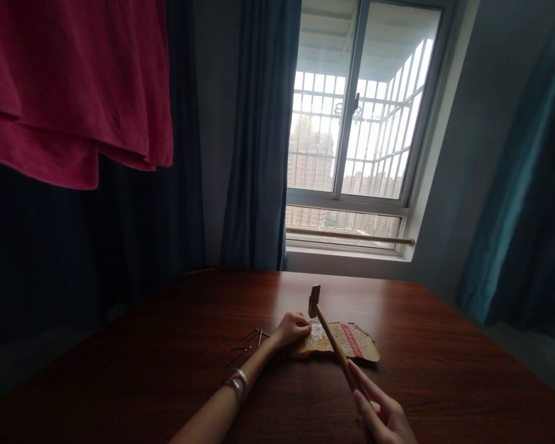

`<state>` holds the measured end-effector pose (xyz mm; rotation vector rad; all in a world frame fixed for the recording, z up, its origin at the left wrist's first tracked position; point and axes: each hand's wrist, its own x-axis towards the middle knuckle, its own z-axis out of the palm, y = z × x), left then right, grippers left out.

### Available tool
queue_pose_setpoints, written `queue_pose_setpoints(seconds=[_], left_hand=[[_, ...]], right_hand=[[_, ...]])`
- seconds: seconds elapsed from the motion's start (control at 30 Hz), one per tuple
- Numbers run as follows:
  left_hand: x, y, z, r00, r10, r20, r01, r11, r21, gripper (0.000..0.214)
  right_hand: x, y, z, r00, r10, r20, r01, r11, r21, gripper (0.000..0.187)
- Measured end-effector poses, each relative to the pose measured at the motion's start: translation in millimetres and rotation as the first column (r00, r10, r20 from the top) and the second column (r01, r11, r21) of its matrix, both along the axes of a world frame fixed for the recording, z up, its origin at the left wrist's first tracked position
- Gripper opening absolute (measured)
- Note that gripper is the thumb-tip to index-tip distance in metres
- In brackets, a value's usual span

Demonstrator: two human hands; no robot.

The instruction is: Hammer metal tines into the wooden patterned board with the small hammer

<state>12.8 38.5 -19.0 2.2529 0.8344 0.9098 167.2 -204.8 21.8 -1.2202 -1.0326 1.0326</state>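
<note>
lying flat mid-table, a thin tan board [358, 348]: speckled with small dark dots, crossed by a pink band, ragged along the right edge. curled over its left end, the left hand [293, 327], fingertips pinched on something too small to tell. near right, the right hand [382, 416] wrapped round a wooden-handled hammer [335, 345], head raised just above the left hand. scattered left on the dark table [444, 345], loose nails [252, 342].

Hammer [333, 344] is up at a slant, wooden handle gripped low in the right hand [383, 418], head poised just above the left hand [295, 327], which sits bunched on the left end of the flat, hole-dotted, pink-striped board [354, 343]
</note>
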Motion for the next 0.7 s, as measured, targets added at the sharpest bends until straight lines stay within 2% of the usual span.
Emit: queue_pose_setpoints(seconds=[0.17,0.33,0.47,0.6,0.7], left_hand=[[-1,-3,3.1,1.0,0.014,-0.015,-0.014,1.0,-0.007,0.02],[-4,-5,7.2,1.0,-0.008,-0.028,0.008,1.0,-0.021,0.018],[-6,-2,7.7,1.0,0.002,-0.013,-0.002,1.0,-0.027,0.025],[-5,-1,5.0,0.999,0.031,0.004,-0.031,0.999,-0.011,0.032],[-3,-1,2.0,0.999,0.05,0.014,-0.051,0.999,0.015,0.034]], right_hand=[[3,-1,-3.9,0.999,-0.054,0.001,0.054,0.998,-0.014,0.089],[12,-6,3.2,0.966,-0.257,0.019,0.257,0.966,0.019,0.077],[30,-7,2.1,0.902,-0.425,0.067,0.42,0.904,0.078,0.066],[65,-6,-5.6,0.792,-0.548,0.268,0.551,0.831,0.069,0.057],[96,-8,-9.1,0.662,-0.542,0.517,0.635,0.772,-0.004,0.048]])
